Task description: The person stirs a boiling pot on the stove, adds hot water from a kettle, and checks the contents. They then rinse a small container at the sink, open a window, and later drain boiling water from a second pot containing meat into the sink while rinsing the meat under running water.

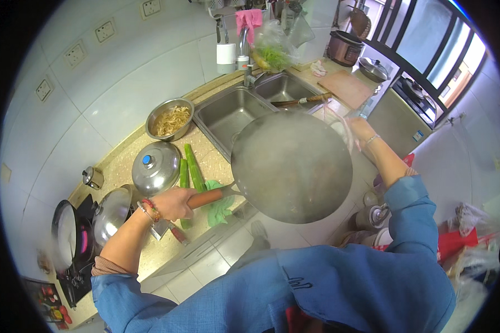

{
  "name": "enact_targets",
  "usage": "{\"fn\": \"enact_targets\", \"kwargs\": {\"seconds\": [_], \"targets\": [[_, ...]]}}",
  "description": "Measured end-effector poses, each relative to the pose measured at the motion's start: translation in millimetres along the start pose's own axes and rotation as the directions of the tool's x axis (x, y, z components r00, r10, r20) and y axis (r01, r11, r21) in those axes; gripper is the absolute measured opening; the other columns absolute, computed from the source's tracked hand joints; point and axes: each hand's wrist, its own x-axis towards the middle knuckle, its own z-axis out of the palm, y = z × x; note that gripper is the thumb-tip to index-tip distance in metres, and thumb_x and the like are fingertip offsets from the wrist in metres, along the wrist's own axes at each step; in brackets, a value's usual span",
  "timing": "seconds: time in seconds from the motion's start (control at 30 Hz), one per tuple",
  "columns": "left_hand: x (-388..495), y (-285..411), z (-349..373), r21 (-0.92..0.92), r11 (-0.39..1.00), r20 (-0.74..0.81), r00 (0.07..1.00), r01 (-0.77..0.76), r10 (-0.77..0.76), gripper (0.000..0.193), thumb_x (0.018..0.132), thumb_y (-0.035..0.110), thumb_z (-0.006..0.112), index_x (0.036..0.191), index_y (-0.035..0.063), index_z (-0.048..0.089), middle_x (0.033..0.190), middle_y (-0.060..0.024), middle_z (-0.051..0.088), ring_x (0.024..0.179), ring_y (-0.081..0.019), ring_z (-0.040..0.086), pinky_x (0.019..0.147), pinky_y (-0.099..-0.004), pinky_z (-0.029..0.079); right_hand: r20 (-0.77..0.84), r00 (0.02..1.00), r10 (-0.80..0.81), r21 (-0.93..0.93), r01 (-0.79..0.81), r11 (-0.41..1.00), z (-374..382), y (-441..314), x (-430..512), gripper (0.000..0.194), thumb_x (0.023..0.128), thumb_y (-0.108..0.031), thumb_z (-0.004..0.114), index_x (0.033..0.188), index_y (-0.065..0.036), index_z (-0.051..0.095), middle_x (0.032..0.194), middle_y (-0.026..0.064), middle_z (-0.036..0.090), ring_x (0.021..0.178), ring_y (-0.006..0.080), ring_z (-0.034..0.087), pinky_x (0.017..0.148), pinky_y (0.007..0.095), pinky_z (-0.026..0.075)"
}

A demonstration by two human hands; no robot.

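A large wok (291,168) is held up in front of me, beside the counter's front edge and partly over the double sink (218,109). My left hand (171,203) grips its wooden handle (207,198). On the wok's far right side, my right hand (361,131) grasps the rim or a small handle through a pale pink cloth (346,125); the exact hold is hidden. Steam fills the wok and blurs whatever is inside. Below my left hand lie peeled green vegetable stalks (195,168), a green cloth (220,208) and a red-handled knife or cleaver (177,234).
On the counter are a metal bowl of pale strips in liquid (171,118) and a domed lid (156,168). Far left, a pan (66,235) sits on the stove. A wooden-handled brush (304,100) bridges the sink near a cutting board (346,88). Bags and containers crowd the right floor.
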Motion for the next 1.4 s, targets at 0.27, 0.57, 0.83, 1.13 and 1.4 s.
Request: {"fn": "enact_targets", "kwargs": {"seconds": [0.27,0.57,0.83,1.13,1.4], "targets": [[58,-12,3,0.070,0.997,-0.103,0.994,-0.016,0.023,0.029,0.073,0.014,0.064,0.098,0.0010,0.059,0.074,-0.0221,0.064,0.075,-0.0400,0.065,0.069,-0.0461,0.051,0.040,0.991,-0.127,-0.103,0.130,0.986,32,-2,119,0.043,0.097,-0.035,0.050,0.103,0.004,0.066,0.089,0.0154,0.068,0.075,0.0260,0.065,0.066,0.0442,0.052],[99,-24,-7,-0.034,0.991,-0.090,0.988,0.126,-0.129,0.040,0.074,0.020,0.067,0.111,0.0063,0.062,0.079,-0.0199,0.066,0.076,-0.0375,0.066,0.069,-0.0449,0.052,0.276,0.833,-0.480,-0.323,0.550,0.770,57,23,272,0.031,0.091,-0.029,0.057,0.101,-0.002,0.067,0.100,0.0206,0.069,0.093,0.0369,0.068,0.077,0.0466,0.055],[130,-36,5,-0.126,0.988,-0.143,0.984,0.093,-0.111,0.032,0.074,0.015,0.066,0.103,0.0039,0.061,0.074,-0.0190,0.065,0.070,-0.0373,0.065,0.065,-0.0440,0.051,0.284,0.955,-0.088,-0.057,0.108,0.992,73,-24,283,0.040,0.093,-0.039,0.060,0.108,-0.003,0.066,0.097,0.0125,0.065,0.089,0.0270,0.061,0.072,0.0457,0.050],[145,-5,13,-0.245,0.953,-0.146,0.965,0.176,-0.216,0.030,0.071,0.012,0.065,0.098,-0.0001,0.062,0.079,-0.0261,0.066,0.080,-0.0434,0.066,0.073,-0.0486,0.053,0.359,0.796,-0.487,-0.175,0.570,0.803,89,-32,336,0.036,0.097,-0.035,0.054,0.113,-0.004,0.065,0.112,0.0092,0.063,0.098,0.0221,0.057,0.077,0.0416,0.051],[160,0,29,-0.233,0.950,-0.165,0.954,0.208,-0.249,0.030,0.071,0.015,0.065,0.097,-0.0001,0.059,0.077,-0.0254,0.065,0.079,-0.0436,0.066,0.072,-0.0491,0.052,0.333,0.940,-0.077,-0.129,0.127,0.983,87,-79,311,0.036,0.099,-0.035,0.050,0.100,-0.004,0.068,0.091,0.0083,0.068,0.070,0.0228,0.060,0.060,0.0419,0.050]]}}
